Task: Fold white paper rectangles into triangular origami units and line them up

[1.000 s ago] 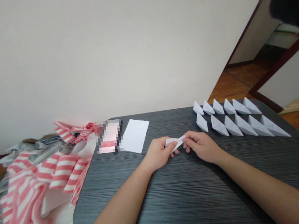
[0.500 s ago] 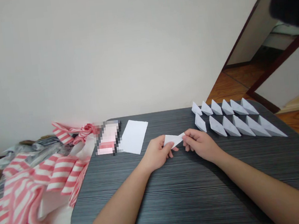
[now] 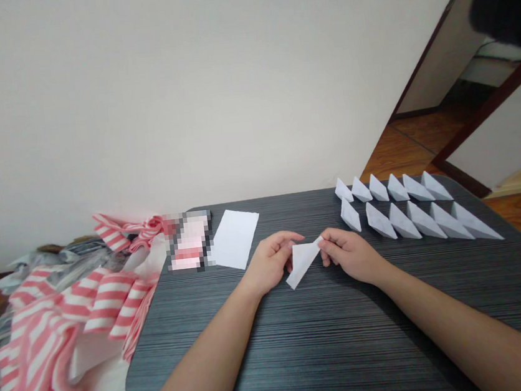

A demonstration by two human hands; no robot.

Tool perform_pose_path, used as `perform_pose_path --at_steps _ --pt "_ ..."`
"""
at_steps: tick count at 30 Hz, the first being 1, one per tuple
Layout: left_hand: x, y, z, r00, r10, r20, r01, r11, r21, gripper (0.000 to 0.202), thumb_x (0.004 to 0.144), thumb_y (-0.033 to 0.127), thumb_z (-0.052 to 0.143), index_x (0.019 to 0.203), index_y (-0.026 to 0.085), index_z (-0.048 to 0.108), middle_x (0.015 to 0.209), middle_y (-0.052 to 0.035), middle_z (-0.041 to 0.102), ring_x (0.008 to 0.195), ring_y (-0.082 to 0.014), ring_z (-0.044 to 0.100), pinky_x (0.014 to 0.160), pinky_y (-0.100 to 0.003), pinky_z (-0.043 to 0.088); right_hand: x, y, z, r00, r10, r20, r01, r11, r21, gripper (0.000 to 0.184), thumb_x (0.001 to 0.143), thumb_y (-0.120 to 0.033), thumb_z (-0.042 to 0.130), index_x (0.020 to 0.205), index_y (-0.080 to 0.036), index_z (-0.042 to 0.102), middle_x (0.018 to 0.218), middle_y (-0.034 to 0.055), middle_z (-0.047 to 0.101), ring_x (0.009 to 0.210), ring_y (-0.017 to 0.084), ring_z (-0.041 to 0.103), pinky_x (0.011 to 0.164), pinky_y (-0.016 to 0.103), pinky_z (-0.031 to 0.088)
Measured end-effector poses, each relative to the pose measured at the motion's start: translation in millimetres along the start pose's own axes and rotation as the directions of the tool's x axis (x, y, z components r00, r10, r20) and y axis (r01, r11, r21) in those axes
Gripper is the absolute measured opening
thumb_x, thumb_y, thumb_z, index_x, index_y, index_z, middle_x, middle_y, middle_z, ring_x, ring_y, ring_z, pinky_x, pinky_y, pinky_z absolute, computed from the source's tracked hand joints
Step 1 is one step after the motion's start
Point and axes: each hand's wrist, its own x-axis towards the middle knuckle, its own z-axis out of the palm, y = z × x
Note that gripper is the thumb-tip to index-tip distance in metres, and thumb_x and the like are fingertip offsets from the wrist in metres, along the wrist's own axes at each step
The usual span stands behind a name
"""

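Note:
A small white folded paper [image 3: 303,261] hangs above the table, a triangle with a narrow strip along its lower edge. My right hand [image 3: 348,253] pinches its upper right corner between thumb and fingers. Close by on the other side is my left hand [image 3: 270,260], its index finger stretched out over the paper's top edge and its thumb apart from it. Some left fingertips are partly hidden behind the paper, so any light contact there is unclear.
Two rows of folded white paper boats [image 3: 403,222] stand at the table's right. Flat white sheets [image 3: 235,239] lie at the left, beside a blurred phone-like object [image 3: 190,241]. Red-and-white striped cloth [image 3: 103,298] is heaped off the left edge of the dark table [image 3: 269,357].
My left hand has loosened its pinch and its fingers have spread. In my right hand the paper has turned, its free end now pointing down and left.

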Motion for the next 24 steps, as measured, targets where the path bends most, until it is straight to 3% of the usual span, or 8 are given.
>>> perform_pose_path --at_steps 5,9,13,16,21,24 --pt "-4 6 4.0 0.972 0.199 0.124 -0.225 0.938 0.262 0.026 0.084 0.018 0.05 0.106 0.02 0.062 0.099 -0.006 0.06 0.087 -0.0145 0.055 0.075 -0.025 0.043 0 -1 0 1.0 -0.004 -0.003 0.004 1.0 -0.016 0.023 0.092 -0.03 0.042 0.075 -0.018 0.052 0.06 -0.0018 0.058 0.056 0.011 0.053 0.061 0.025 0.041" --pt "-5 10 4.4 0.943 0.262 0.207 -0.318 0.894 0.317 0.019 0.084 0.02 0.052 0.097 0.019 0.066 0.096 -0.0063 0.056 0.087 -0.0141 0.054 0.076 -0.026 0.043 1 -2 1 0.999 -0.018 0.042 0.019 1.0 -0.02 0.022 0.09 -0.031 0.045 0.076 -0.018 0.055 0.063 -0.0004 0.058 0.06 0.013 0.056 0.061 0.026 0.043" --pt "-6 11 5.4 0.955 0.239 0.179 -0.29 0.883 0.369 0.015 0.083 0.025 0.054 0.087 0.017 0.066 0.098 -0.0063 0.054 0.08 -0.0124 0.053 0.067 -0.023 0.042 1 2 2 1.0 0.0 0.012 0.0 1.0 0.01 0.019 0.089 -0.033 0.046 0.093 -0.019 0.058 0.071 0.0012 0.062 0.063 0.014 0.057 0.06 0.027 0.044" --pt "-6 10 5.0 0.966 0.241 0.091 -0.256 0.866 0.43 0.015 0.083 0.025 0.053 0.087 0.016 0.064 0.108 -0.0068 0.053 0.076 -0.0114 0.051 0.066 -0.023 0.041 1 7 3 0.999 0.014 -0.052 -0.01 0.997 0.078 0.025 0.089 -0.036 0.045 0.104 -0.02 0.056 0.079 0.0031 0.065 0.06 0.014 0.056 0.057 0.026 0.044" --pt "-5 4 2.0 0.988 0.145 -0.058 -0.099 0.87 0.483 0.02 0.084 0.03 0.049 0.078 0.015 0.059 0.073 -0.0013 0.057 0.067 -0.0124 0.05 0.062 -0.024 0.039 0 13 2 0.996 0.006 -0.087 0.018 0.963 0.269 0.043 0.094 -0.047 0.027 0.095 -0.016 0.058 0.061 0.0039 0.061 0.048 0.013 0.05 0.046 0.026 0.039" --pt "-5 4 2.3 0.993 0.11 -0.045 -0.077 0.885 0.458 0.019 0.083 0.03 0.049 0.079 0.014 0.059 0.072 -0.0008 0.059 0.066 -0.0125 0.051 0.06 -0.023 0.039 -1 11 1 0.994 0.011 -0.112 0.017 0.968 0.251 0.04 0.092 -0.049 0.033 0.087 -0.017 0.057 0.061 0.0032 0.06 0.047 0.012 0.05 0.046 0.025 0.038"
